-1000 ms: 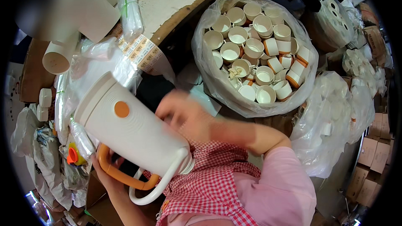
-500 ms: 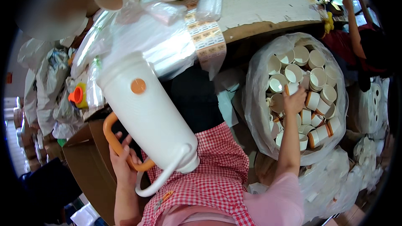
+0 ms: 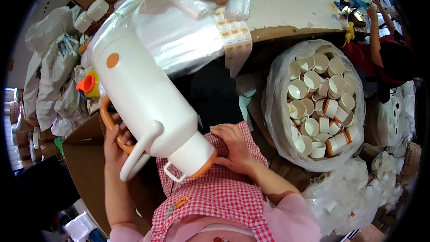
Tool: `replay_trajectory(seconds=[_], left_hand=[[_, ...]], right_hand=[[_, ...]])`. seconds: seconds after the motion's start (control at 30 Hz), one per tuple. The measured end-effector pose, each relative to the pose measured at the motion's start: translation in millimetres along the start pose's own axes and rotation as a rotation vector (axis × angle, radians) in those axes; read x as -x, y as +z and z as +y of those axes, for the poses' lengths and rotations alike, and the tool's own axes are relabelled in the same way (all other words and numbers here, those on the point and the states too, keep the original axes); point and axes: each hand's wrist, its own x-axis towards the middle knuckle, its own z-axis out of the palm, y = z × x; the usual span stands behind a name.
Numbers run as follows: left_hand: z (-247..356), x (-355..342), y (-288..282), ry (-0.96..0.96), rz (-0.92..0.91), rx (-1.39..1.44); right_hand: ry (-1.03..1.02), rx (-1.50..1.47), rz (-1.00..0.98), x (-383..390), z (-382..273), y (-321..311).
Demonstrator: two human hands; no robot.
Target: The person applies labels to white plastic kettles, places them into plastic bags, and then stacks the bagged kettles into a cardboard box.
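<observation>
My left hand (image 3: 118,139) grips the orange handle (image 3: 105,112) of a large white ribbed jug (image 3: 139,93) with an orange round patch, held tilted across my lap. The jug also has a thick white handle (image 3: 134,157). At its lower right end sits a white cup (image 3: 188,154) with an orange rim and small handle. My right hand (image 3: 226,145) is beside this cup, thumb at the rim, fingers apart and slightly bent. A red checked apron (image 3: 210,201) lies beneath.
A plastic-lined bag (image 3: 273,107) of several cups stands right. Above are a worktable (image 3: 286,6), plastic sleeves and label sheets (image 3: 235,40). A co-worker (image 3: 380,49) works upper right. A cardboard box (image 3: 83,170), white sacks (image 3: 53,80) and an orange-yellow container (image 3: 89,85) are left.
My right hand has moved from the bag of cups to the jug's end, where a white cup now sits. The jug has shifted up and left.
</observation>
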Motion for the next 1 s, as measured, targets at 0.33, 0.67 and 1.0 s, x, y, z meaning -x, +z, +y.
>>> replay_trajectory(seconds=[0.33,0.67,1.0], left_hand=[[-47,-10,38,0.287,0.026,-0.787],[-16,24,77,1.198,0.057,-1.451],[-104,-156,256,0.592,-0.34,-1.789]], right_hand=[[0.376,0.041,0.724,-110,201,-79],[0.407,-0.565,0.328,-134,151,-112],[0.323,-0.832,0.41,-150,138,-105]])
